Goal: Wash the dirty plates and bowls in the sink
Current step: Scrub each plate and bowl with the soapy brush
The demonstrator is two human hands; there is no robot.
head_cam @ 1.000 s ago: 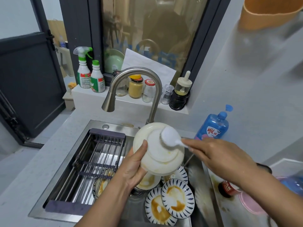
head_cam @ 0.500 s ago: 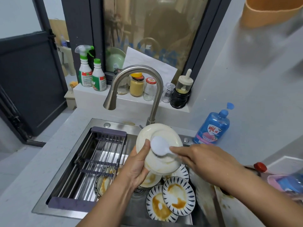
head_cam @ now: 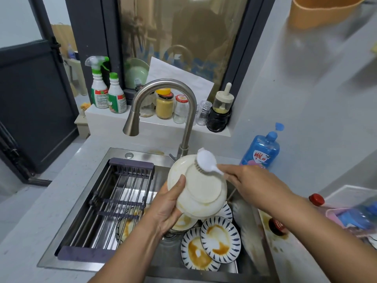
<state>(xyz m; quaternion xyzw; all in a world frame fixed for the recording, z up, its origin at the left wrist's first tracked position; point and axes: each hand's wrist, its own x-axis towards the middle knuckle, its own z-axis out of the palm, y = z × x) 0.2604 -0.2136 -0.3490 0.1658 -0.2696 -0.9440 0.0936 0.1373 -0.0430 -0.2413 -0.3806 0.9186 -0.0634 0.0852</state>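
I am looking down on a pale speckled bench [head_cam: 61, 190] with a steel sink [head_cam: 142, 155] sunk into it, in a small kitchen with grey walls. A dark door [head_cam: 34, 103] stands at the left, and a dark-framed window [head_cam: 183, 37] sits behind the sink. Under the window a white ledge [head_cam: 110, 121] carries a spray bottle [head_cam: 99, 92], a green-capped bottle [head_cam: 116, 97] and a row of jars [head_cam: 164, 106]. The curved tap [head_cam: 163, 84] rises from the back rim of the sink, with its spout over the left half. A blue soap bottle [head_cam: 260, 152] stands on the bench at the sink's back right corner. A red-capped bottle [head_cam: 316, 199] shows at the right edge of the bench, partly behind the right forearm.

A dark-barred rack [head_cam: 114, 201] spans the left half of the sink, and a stained plate [head_cam: 126, 225] lies below its bars. Two striped plates [head_cam: 220, 238] smeared brown overlap on the sink floor near the front right corner.

Over the middle of the sink the left hand [head_cam: 169, 207] grips a cream bowl [head_cam: 202, 188], bottom towards me, thumb curled over its left rim. The right hand [head_cam: 251, 180] pinches the handle of a white brush [head_cam: 206, 160], whose bristles touch the upper edge of the bowl's base. The bowl and the left wrist cover another dish beneath, perhaps a second bowl.
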